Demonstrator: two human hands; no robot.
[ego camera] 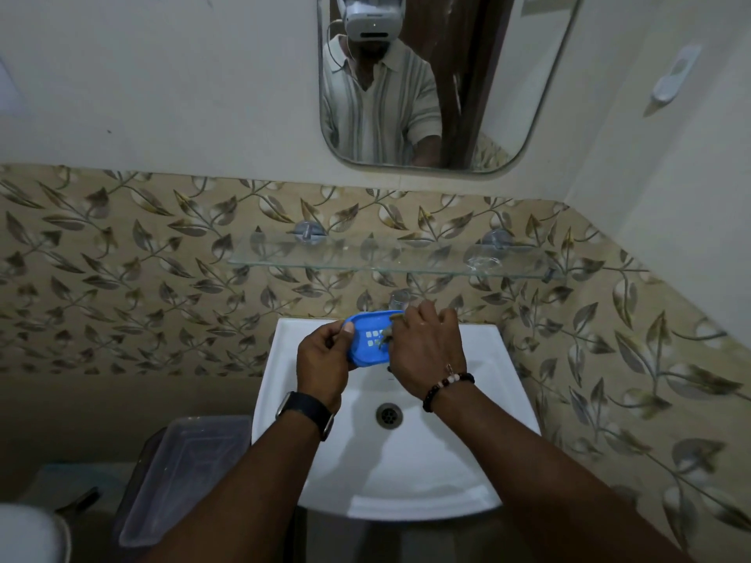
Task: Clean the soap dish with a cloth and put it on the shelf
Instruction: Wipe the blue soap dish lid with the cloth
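Observation:
A blue plastic soap dish [367, 339] with square drain holes is held tilted above the back of the white sink [504, 400]. My left hand [323, 369] grips its left end. My right hand [426, 353] presses a dark cloth [388, 337] against the inside of the dish; only a small edge of the cloth shows past my fingers. A glass shelf [390, 260] is fixed to the tiled wall just above the sink, bare except for a small clear thing near its right end.
A tap [400, 298] stands behind the dish at the sink's back edge. The drain [389, 414] lies in the middle of the basin. A clear plastic lidded box [183, 477] sits low on the left. A mirror [439, 79] hangs above the shelf.

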